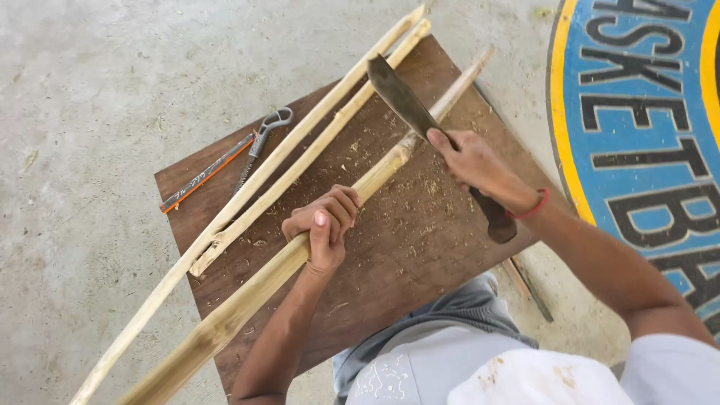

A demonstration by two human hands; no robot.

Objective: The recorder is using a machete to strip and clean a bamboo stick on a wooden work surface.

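Note:
My left hand (324,223) is wrapped around a thick pale bamboo pole (240,306) that lies diagonally across a brown wooden board (390,247). My right hand (474,163) grips the dark handle of a machete (405,99). Its blade rests against the pole just above my left hand. Wood shavings are scattered over the board around the pole.
Two thinner split bamboo strips (300,142) lie side by side left of the pole. Metal pincers (259,142) and an orange-edged flat bar (206,172) rest near the board's left corner. A blue and yellow painted circle (645,112) marks the concrete floor at right.

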